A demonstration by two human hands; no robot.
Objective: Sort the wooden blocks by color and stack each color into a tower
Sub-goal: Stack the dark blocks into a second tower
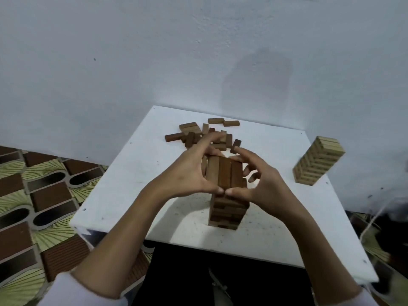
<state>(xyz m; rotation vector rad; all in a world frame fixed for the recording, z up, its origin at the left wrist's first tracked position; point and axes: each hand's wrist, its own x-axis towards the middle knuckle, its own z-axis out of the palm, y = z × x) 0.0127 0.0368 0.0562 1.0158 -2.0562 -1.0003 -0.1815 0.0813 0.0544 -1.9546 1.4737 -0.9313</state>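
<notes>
Now both hands [223, 177] around dark tower [228, 195]

So there's a small white table [123, 191] pushed up against a pale bluish wall [132, 51] with a faint darker patch on it. Floor's covered by a patterned mat [33, 195], brown, black and green shapes.

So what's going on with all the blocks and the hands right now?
Brown tower: standing, both hands around its top layer.
Light tower: standing alone at the table's right edge.
Loose brown blocks: scattered heap behind the hands.
Left hand: cupping the top blocks.
Right hand: same, thumbs meeting.
</notes>
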